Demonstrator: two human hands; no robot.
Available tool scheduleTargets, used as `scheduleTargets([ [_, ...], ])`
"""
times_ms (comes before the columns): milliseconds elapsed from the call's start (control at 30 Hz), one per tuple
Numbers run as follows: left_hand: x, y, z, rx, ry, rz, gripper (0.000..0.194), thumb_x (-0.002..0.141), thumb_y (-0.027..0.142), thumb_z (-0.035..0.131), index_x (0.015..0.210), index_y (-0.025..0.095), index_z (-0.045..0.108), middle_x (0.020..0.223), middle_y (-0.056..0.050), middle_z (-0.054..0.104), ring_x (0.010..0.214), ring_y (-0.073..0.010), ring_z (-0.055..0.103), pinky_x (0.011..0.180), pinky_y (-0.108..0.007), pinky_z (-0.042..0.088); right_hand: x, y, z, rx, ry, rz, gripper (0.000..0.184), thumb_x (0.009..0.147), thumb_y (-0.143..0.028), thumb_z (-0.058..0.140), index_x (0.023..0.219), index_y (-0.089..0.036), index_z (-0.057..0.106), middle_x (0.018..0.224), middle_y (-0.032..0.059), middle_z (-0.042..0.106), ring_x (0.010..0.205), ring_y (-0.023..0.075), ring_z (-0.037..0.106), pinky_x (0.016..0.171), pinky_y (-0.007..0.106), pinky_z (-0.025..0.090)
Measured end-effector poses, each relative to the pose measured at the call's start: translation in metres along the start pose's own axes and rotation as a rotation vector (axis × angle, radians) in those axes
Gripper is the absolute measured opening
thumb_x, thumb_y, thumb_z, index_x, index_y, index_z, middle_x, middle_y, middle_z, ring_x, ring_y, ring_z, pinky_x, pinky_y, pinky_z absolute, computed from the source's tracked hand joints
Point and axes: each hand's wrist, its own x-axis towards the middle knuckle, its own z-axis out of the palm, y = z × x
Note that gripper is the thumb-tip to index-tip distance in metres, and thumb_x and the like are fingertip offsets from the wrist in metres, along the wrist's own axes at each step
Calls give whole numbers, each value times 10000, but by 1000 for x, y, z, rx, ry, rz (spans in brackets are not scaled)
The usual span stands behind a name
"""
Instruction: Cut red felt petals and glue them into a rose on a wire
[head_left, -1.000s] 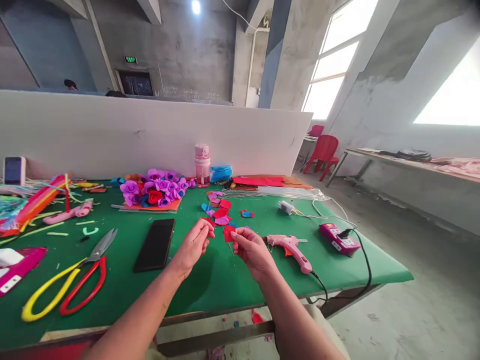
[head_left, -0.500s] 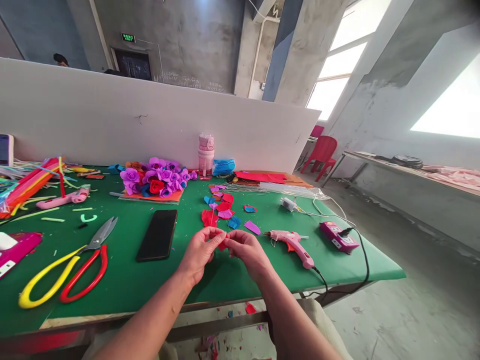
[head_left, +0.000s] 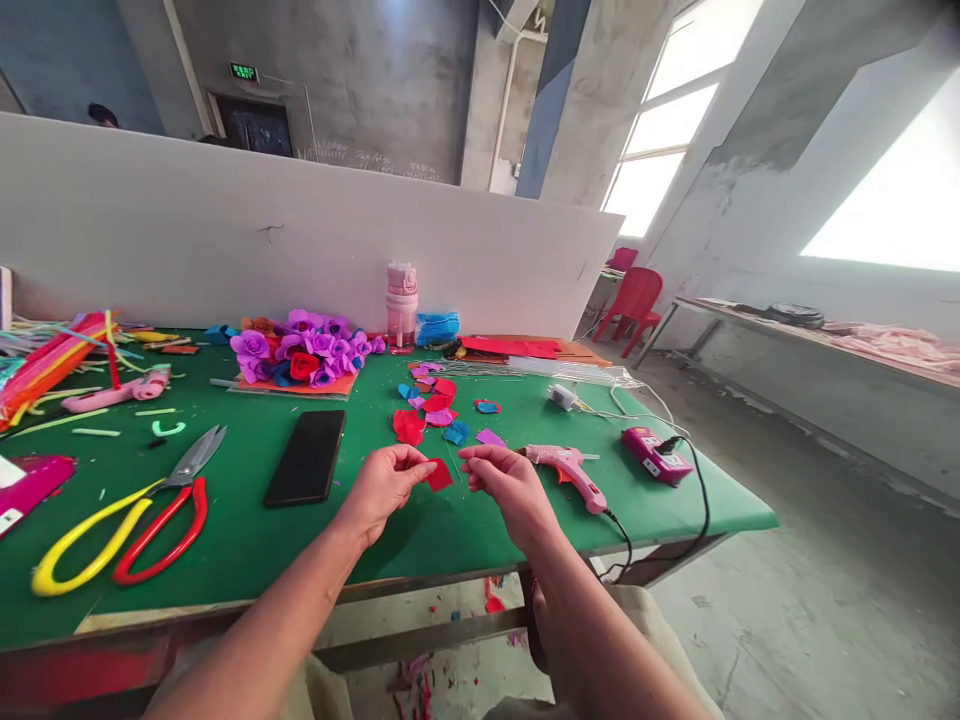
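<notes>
A small red petal-shaped piece (head_left: 439, 475) is held just above the green table (head_left: 420, 540), between the two hands and nearer the person. The left hand (head_left: 386, 487) has its thumb and fingers clamped on the piece's left edge. The right hand (head_left: 510, 487) is near the piece but apart from it, fingertips bunched close; whether they meet or grip something thin, I cannot tell.

Just beyond the hands lie loose red, purple and blue petals (head_left: 439, 403). To the right of the right hand is a pink glue gun (head_left: 571, 470), its black cord running over the table's front edge, and farther right a magenta power strip (head_left: 657, 455) with a black plug in it. A black phone (head_left: 306, 457) lies left of the left hand, and open scissors (head_left: 191, 466) with one yellow and one red handle lie left of that. Behind the phone is a cluster of purple, red and blue flowers (head_left: 304, 350). A pink bottle (head_left: 401, 308) stands upright beside a blue packet (head_left: 437, 329), before a white panel (head_left: 315, 240).
</notes>
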Motion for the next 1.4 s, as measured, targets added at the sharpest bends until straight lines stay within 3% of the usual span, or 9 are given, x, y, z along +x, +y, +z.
scheduleTargets([
  [167,2,-3,5,-6,20,7,393,556,464,750,611,143,531,505,64,477,377,-14,250,355,-177,160,-3,5,-1,-50,-137,25,265,634,-379,716,767,-150,727,689,44,690,554,119,569,584,280,487],
  [367,2,0,12,-28,-15,-5,416,515,463,776,593,137,530,492,79,445,376,-7,244,359,-174,149,-1,12,-3,-220,-59,-28,253,651,-396,705,724,-156,729,658,47,698,521,123,550,534,265,457],
  [533,0,-1,15,10,-84,-12,388,554,441,765,620,126,549,550,35,541,395,-10,259,370,-174,154,-2,7,-4,-221,-64,-48,273,643,-408,710,739,-153,720,634,44,694,533,130,539,506,251,404],
  [733,-2,-2,17,-20,-123,-32,393,568,451,756,617,132,533,546,31,547,391,-9,261,367,-175,144,-1,12,-6,-244,-104,-90,206,716,-372,649,681,-173,609,586,9,648,517,117,509,504,247,378],
  [967,0,2,9,-116,-73,-35,385,549,416,784,617,144,520,478,95,407,360,3,222,351,-174,114,-5,1,-7,100,-165,9,295,712,-441,669,720,-166,563,663,-14,558,591,102,525,622,264,453],
  [1133,4,4,1,-173,-51,-42,381,538,399,797,631,132,541,507,82,443,363,13,218,344,-166,119,-6,-3,-10,149,-152,50,289,727,-430,667,678,-165,563,613,-25,518,554,80,475,573,228,412],
  [1233,5,6,-5,-210,-33,-35,379,527,380,808,626,129,542,511,79,450,367,15,225,340,-160,130,-8,-4,-12,118,-125,36,202,708,-360,695,786,-190,622,702,-17,575,576,77,486,589,227,415],
  [1300,4,7,-8,-228,-28,-39,377,523,370,812,624,128,541,505,79,446,368,15,226,338,-157,131,-11,-6,-11,143,-149,31,246,699,-286,691,933,-226,645,803,-7,617,620,86,514,619,235,428],
  [1400,2,9,-11,-248,-30,-49,371,524,359,813,625,127,541,495,79,442,368,15,230,336,-153,123,-16,-8,-7,225,-280,48,124,712,-211,604,804,-177,680,676,6,623,596,98,524,603,231,417],
])
